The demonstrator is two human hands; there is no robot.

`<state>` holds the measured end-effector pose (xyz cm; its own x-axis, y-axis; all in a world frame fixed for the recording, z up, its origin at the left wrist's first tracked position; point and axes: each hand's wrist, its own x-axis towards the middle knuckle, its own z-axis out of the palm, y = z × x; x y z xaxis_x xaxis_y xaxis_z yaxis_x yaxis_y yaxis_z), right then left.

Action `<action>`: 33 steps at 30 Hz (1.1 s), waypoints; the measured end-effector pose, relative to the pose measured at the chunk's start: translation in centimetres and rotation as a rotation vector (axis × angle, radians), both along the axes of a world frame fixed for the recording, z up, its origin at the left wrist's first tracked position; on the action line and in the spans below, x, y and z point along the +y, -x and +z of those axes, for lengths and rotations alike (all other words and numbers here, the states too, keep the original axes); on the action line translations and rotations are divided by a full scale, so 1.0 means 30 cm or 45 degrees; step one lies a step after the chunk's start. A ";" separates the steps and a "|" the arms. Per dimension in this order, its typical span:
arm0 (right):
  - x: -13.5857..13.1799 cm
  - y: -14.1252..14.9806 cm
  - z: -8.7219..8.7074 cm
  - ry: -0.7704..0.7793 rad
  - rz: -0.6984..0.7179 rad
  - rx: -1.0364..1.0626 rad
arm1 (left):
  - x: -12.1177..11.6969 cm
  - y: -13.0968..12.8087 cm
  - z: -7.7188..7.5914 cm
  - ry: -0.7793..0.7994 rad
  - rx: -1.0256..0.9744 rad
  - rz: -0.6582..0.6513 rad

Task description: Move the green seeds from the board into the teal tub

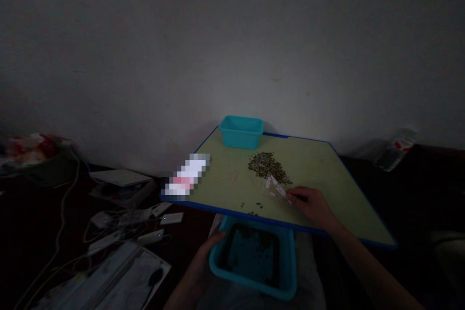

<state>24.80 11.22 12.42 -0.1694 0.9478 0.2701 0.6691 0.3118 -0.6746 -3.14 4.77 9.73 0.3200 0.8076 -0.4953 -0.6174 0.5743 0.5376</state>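
Note:
My left hand [209,247] grips the left rim of a teal tub [254,286] held just below the near edge of a small green table [327,179]; a few dark seeds lie in the tub. My right hand [313,206] rests on the tabletop with fingers curled, touching small white and pink bits [274,185] beside a heap of dark green seeds [267,165]. A few stray seeds [252,209] lie near the table's front edge. What the right fingers hold, if anything, is too dim to make out.
A second teal tub [241,131] stands at the table's far edge by the wall. A blurred-out patch [187,178] covers the table's left corner. Cables, chargers and papers [119,232] clutter the dark floor at left. A plastic packet [395,147] lies at right.

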 end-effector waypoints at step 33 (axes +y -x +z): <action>0.019 0.172 -0.006 -0.010 0.210 -0.030 | 0.017 0.073 -0.076 -0.081 -0.031 -0.045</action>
